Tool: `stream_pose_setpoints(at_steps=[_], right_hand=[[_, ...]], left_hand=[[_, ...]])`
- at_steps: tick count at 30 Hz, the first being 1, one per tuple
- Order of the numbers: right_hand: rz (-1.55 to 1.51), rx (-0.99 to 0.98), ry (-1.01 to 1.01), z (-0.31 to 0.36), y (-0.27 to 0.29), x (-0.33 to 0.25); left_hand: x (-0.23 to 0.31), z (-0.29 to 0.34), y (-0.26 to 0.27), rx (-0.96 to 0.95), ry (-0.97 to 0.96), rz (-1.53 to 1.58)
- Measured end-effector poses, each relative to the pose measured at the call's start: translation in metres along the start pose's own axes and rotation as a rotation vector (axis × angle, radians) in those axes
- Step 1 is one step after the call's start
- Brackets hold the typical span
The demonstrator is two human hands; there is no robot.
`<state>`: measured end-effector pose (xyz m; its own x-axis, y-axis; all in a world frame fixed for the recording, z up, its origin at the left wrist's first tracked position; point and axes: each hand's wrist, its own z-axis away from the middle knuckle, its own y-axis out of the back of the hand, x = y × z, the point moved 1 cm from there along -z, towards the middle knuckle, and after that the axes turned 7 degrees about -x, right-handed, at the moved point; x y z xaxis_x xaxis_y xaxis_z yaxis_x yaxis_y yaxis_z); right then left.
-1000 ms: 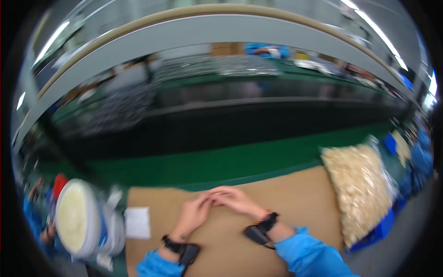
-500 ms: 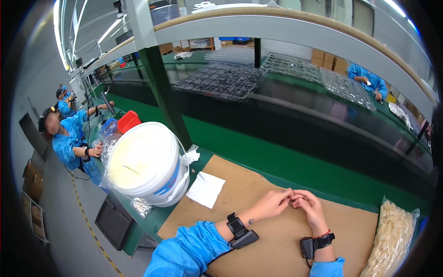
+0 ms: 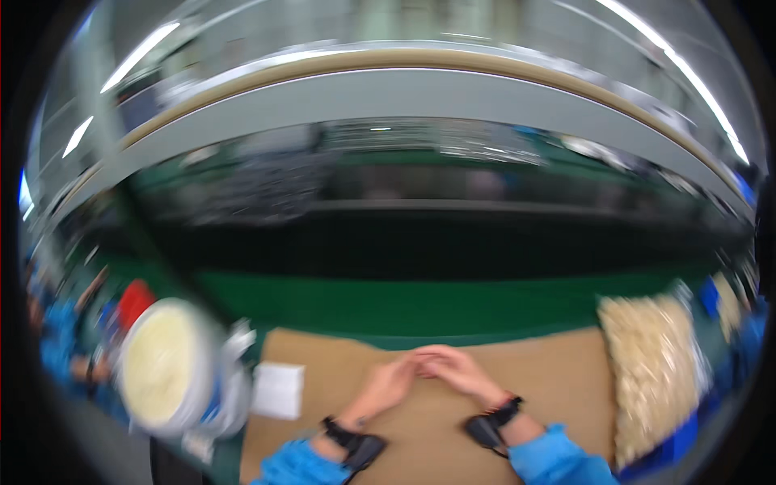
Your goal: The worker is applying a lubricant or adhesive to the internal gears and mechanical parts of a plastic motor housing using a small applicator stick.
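Observation:
Above a brown cardboard sheet (image 3: 517, 380) my two hands meet at the fingers. My left hand (image 3: 394, 380) reaches in from the lower left, its fingers curled and pressed against the other hand. Curving over from the right, my right hand (image 3: 454, 368) has its fingers bent across the left fingertips. Both look closed, but blur and the overlapping fingers hide whatever may be between them. Each wrist carries a black strapped device, below blue sleeves. Left of my hands, a white square of paper or cloth (image 3: 278, 391) lies at the sheet's edge.
A white bucket (image 3: 199, 372) with a pale yellow top stands at the left, beside a red bin (image 3: 134, 302). A clear bag of pale pieces (image 3: 651, 364) lies at the right. Beyond the green table edge runs a dark belt (image 3: 453, 242) under a raised shelf (image 3: 428, 89).
The view has swung to the right and levelled, blurring the picture. My hands stay joined, now nearer the middle, with the right fingers further over the left ones.

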<state>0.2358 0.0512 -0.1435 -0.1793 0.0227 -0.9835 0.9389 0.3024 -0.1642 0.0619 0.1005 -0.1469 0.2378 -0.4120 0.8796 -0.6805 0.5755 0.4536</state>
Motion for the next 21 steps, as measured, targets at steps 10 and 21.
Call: stream_pose_setpoints(at_steps=[10,21], right_hand=[[-0.032,-0.058,0.054,-0.013,-0.004,0.003],[-0.001,-0.041,0.056,-0.016,-0.011,0.005]], left_hand=[[0.032,0.005,0.011,-0.02,-0.032,-0.072],[0.038,0.009,0.017,-0.016,-0.005,-0.182]])
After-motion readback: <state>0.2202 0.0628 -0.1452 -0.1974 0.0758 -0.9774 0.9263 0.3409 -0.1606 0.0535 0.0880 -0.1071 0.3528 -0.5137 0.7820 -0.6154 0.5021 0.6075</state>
